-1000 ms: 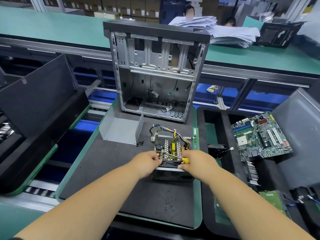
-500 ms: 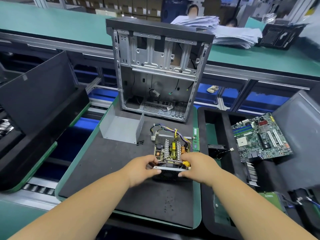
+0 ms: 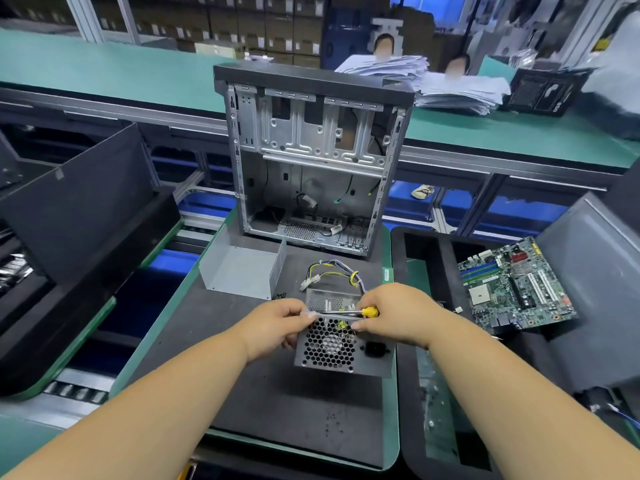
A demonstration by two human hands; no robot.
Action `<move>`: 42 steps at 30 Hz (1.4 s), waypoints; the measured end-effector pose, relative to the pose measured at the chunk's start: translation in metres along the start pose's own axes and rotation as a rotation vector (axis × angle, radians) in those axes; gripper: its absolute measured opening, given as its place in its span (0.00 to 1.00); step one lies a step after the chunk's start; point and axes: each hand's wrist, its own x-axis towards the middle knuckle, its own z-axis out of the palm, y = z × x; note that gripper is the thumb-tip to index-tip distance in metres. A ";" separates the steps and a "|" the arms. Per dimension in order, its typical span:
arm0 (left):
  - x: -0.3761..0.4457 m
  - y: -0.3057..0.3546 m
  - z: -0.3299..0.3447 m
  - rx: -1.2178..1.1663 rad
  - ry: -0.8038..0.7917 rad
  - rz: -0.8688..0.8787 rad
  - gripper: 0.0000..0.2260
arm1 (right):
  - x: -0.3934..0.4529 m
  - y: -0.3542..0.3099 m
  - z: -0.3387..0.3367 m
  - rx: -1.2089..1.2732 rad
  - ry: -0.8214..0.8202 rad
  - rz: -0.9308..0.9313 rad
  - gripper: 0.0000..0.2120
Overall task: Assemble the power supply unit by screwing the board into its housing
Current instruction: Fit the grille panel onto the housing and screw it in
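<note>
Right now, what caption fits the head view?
Both hands, left hand and right hand, tilt the power supply housing; right holds a yellow-handled screwdriver.

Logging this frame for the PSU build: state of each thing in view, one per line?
PSU: tipped up, fan grille toward the camera, held by both hands.
Left hand: grips the PSU's left edge.
Right hand: holds the screwdriver, fingers on the PSU.
Screwdriver: lying across the PSU top.
PSU cover: off, lying open behind.
PC case: upright, side open.
Motherboard: out, tilted in the right tray.
</note>
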 end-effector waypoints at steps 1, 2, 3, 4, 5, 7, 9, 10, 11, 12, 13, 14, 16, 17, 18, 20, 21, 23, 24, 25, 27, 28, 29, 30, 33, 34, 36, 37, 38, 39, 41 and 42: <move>0.001 0.002 -0.002 -0.011 0.005 -0.010 0.10 | 0.002 -0.002 -0.004 0.007 -0.017 -0.002 0.15; 0.003 0.005 -0.005 -0.015 0.014 -0.022 0.11 | 0.004 -0.003 -0.008 0.014 -0.031 -0.001 0.13; 0.005 0.007 -0.006 -0.015 0.022 -0.031 0.13 | 0.006 -0.005 -0.011 0.024 -0.041 0.003 0.12; 0.007 0.010 -0.007 -0.018 0.028 -0.038 0.14 | 0.009 -0.006 -0.014 0.032 -0.046 0.010 0.12; 0.010 0.012 -0.007 -0.028 0.033 -0.042 0.15 | 0.011 -0.006 -0.017 0.034 -0.049 0.017 0.11; 0.017 0.018 -0.006 -0.046 0.044 -0.051 0.16 | 0.015 -0.005 -0.023 0.016 -0.052 0.024 0.11; 0.023 0.024 -0.007 -0.026 0.043 -0.066 0.16 | 0.019 -0.003 -0.026 -0.003 -0.048 0.032 0.13; 0.026 0.026 -0.008 -0.009 0.042 -0.076 0.15 | 0.021 -0.002 -0.027 -0.010 -0.046 0.038 0.14; 0.029 0.027 -0.010 0.003 0.042 -0.088 0.15 | 0.024 -0.002 -0.028 -0.012 -0.043 0.045 0.15; 0.032 0.027 -0.011 0.000 0.040 -0.104 0.15 | 0.026 -0.001 -0.028 -0.014 -0.041 0.051 0.16; 0.035 0.028 -0.013 -0.018 0.037 -0.120 0.14 | 0.029 -0.001 -0.028 -0.017 -0.041 0.056 0.17; 0.038 0.028 -0.013 -0.049 0.031 -0.136 0.14 | 0.033 0.000 -0.029 -0.018 -0.044 0.062 0.16; 0.044 0.029 -0.014 -0.104 0.025 -0.161 0.15 | 0.039 0.002 -0.032 -0.020 -0.054 0.084 0.16; 0.048 0.029 -0.014 -0.115 0.029 -0.171 0.15 | 0.042 0.003 -0.033 -0.020 -0.058 0.096 0.16; 0.052 0.029 -0.015 -0.120 0.037 -0.181 0.16 | 0.045 0.004 -0.035 -0.020 -0.059 0.105 0.16; 0.059 0.030 -0.015 -0.136 0.056 -0.205 0.17 | 0.052 0.006 -0.037 -0.028 -0.061 0.117 0.14; 0.063 0.031 -0.016 -0.149 0.067 -0.220 0.17 | 0.055 0.007 -0.038 -0.035 -0.063 0.125 0.14; 0.072 0.034 -0.016 -0.163 0.091 -0.256 0.18 | 0.062 0.009 -0.039 -0.042 -0.060 0.144 0.16; 0.076 0.036 -0.017 -0.169 0.100 -0.277 0.18 | 0.065 0.011 -0.039 -0.045 -0.058 0.152 0.16; 0.079 0.037 -0.017 -0.177 0.103 -0.297 0.17 | 0.068 0.013 -0.038 -0.048 -0.059 0.159 0.16; 0.086 0.038 -0.019 -0.195 0.096 -0.329 0.18 | 0.073 0.017 -0.036 -0.056 -0.070 0.170 0.18; 0.088 0.039 -0.020 -0.197 0.092 -0.337 0.18 | 0.075 0.018 -0.034 -0.060 -0.077 0.175 0.18; 0.089 0.039 -0.021 -0.192 0.087 -0.340 0.19 | 0.076 0.020 -0.033 -0.062 -0.082 0.179 0.19; 0.091 0.039 -0.022 -0.183 0.082 -0.340 0.19 | 0.077 0.021 -0.032 -0.063 -0.086 0.187 0.19; 0.094 0.036 -0.025 -0.177 0.054 -0.328 0.18 | 0.078 0.024 -0.030 -0.047 -0.078 0.204 0.20; 0.094 0.036 -0.026 -0.175 0.039 -0.322 0.17 | 0.079 0.025 -0.030 -0.038 -0.076 0.210 0.19; 0.095 0.035 -0.029 -0.137 0.010 -0.307 0.18 | 0.080 0.027 -0.031 -0.007 -0.067 0.218 0.19; 0.095 0.034 -0.031 -0.100 0.000 -0.302 0.20 | 0.081 0.027 -0.032 0.021 -0.049 0.221 0.18; 0.095 0.032 -0.034 -0.058 -0.004 -0.302 0.21 | 0.081 0.027 -0.033 0.058 -0.018 0.229 0.17; 0.095 0.030 -0.038 -0.019 -0.005 -0.304 0.22 | 0.082 0.026 -0.033 0.096 0.027 0.240 0.16; 0.094 0.024 -0.049 0.015 -0.001 -0.302 0.24 | 0.084 0.024 -0.034 0.161 0.138 0.280 0.12; 0.094 0.021 -0.055 0.020 0.015 -0.297 0.24 | 0.084 0.023 -0.035 0.198 0.189 0.300 0.09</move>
